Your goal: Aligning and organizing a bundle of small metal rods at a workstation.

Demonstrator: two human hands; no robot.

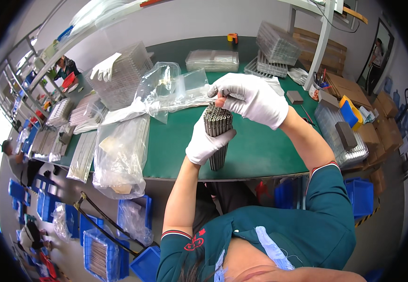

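Note:
A tight bundle of slim grey metal rods (218, 126) stands upright over the near part of the green table, its round ends facing up. My left hand (203, 143), in a white glove, is wrapped round the bundle from the left side. Above its top, my right hand (255, 99), gloved in white with a bare fingertip showing, has thumb and fingers pinched together. The short dark end of a single metal rod (222, 93) shows between them; its lower part is hidden by the fingers.
Clear plastic bags (121, 152) lie left of the bundle, near stacked clear trays (124, 77). More clear trays (212, 61) sit at the back. At right are a pen cup (315, 89), a yellow-and-blue holder (351, 113) and cardboard boxes (387, 117). Blue crates (101, 254) stand on the floor.

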